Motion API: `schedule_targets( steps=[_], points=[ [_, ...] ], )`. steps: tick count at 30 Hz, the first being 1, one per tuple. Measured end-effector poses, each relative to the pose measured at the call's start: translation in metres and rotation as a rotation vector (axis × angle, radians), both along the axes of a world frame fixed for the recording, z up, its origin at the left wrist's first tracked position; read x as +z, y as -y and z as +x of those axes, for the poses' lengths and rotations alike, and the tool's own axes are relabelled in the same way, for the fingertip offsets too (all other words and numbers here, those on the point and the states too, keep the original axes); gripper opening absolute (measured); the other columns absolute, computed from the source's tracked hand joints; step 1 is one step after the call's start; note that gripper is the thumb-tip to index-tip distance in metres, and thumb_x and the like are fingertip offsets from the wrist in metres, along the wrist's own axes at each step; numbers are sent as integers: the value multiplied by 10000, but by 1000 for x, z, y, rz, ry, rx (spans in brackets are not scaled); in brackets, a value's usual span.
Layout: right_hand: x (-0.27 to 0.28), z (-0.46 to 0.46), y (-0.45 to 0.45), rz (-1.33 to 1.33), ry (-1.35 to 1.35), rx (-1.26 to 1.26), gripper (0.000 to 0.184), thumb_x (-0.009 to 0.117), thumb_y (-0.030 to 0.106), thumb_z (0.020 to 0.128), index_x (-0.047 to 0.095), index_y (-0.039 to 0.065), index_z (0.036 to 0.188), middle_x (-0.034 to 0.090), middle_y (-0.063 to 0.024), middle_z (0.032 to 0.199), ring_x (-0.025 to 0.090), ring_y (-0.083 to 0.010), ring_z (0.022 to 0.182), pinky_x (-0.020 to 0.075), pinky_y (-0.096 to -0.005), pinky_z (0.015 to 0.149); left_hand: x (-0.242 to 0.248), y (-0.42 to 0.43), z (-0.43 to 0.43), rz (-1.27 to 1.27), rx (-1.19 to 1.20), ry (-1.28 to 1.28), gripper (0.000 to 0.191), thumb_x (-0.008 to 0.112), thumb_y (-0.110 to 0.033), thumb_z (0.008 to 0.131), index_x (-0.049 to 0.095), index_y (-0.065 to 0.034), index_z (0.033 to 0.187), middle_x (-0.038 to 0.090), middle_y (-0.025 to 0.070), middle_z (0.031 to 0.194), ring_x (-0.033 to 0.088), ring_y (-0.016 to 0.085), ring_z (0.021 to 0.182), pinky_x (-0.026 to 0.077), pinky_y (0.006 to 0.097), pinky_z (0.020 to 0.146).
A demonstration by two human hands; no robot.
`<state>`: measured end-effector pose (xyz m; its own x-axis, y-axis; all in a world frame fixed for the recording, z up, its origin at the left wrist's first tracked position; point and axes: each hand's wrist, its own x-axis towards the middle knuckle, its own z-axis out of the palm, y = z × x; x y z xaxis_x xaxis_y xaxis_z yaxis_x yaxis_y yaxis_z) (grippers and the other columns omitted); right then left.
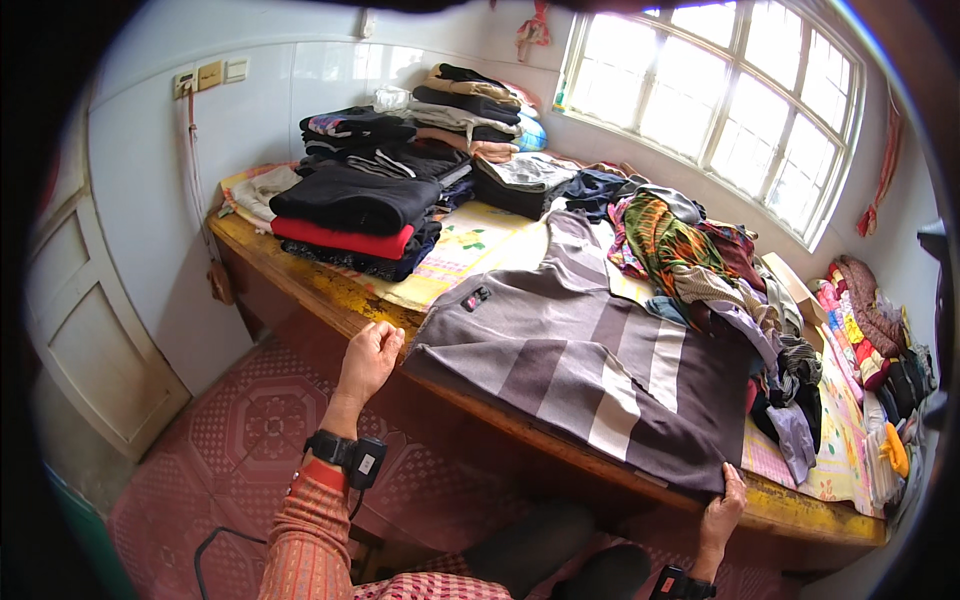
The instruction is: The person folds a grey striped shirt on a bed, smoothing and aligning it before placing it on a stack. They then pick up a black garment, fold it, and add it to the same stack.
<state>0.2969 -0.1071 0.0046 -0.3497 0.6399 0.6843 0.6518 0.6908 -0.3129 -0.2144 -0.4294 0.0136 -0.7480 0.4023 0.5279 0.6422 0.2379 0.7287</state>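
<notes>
A grey knitted sweater with dark and white stripes lies spread at the front edge of the wooden platform, one sleeve stretched toward the back. A small dark patch shows on it near its left end. My right hand pinches the sweater's lower right corner, at the platform's edge. My left hand is at the edge just beyond the sweater's left end, fingers curled; whether any fabric is between them cannot be told. Parts of the sweater are rumpled, with a fold across its near half.
Folded dark and red clothes are stacked at the left, and another folded stack stands behind. A loose heap of mixed clothes borders the sweater on the right. More garments lie at the far right. The platform's wooden edge runs before me.
</notes>
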Motion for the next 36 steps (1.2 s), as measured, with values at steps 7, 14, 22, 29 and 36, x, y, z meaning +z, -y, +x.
schedule_targets(
  steps=[7, 14, 22, 29, 36],
  points=[
    [-1, 24, 12, -36, -33, -113, 319, 581, 62, 890, 656, -2, 1194, 660, -181, 1202, 596, -346, 1141, 441, -446, 1014, -16, -11, 0, -46, -94, 1, 243, 682, -237, 941, 620, -8, 887, 571, 109, 726, 551, 190, 660, 464, 340, 623],
    [-1, 39, 14, -69, -100, -278, 280, 685, 147, 875, 689, 29, 1129, 667, -146, 1083, 590, -350, 1048, 466, -441, 943, -11, -4, -8, -170, -319, 242, 150, 707, -97, 898, 685, -50, 1039, 418, -58, 658, 403, 54, 619, 359, 243, 554],
    [6, 27, -14, -60, -64, -228, 418, 712, 210, 867, 642, 3, 1224, 653, -164, 1168, 575, -336, 1110, 443, -433, 984, -2, -18, -3, -14, -261, -34, 76, 713, -21, 862, 672, -3, 924, 534, -3, 813, 461, 94, 682, 405, 252, 655],
    [13, 26, -51, -281, -61, -128, 326, 752, 213, 823, 669, -6, 1049, 669, -201, 985, 628, -370, 911, 499, -444, 842, 10, -29, 6, -105, -285, 108, 137, 721, -115, 875, 686, 6, 927, 599, 1, 692, 519, 87, 684, 442, 289, 644],
    [18, 39, -47, -451, -385, 157, 201, 683, 175, 940, 594, -3, 912, 584, -2, 791, 495, -96, 744, 441, -292, 668, 13, -28, 16, -30, -164, -373, 206, 684, -219, 908, 673, -13, 903, 650, 154, 900, 609, 338, 897, 468, 417, 829]
  ],
)
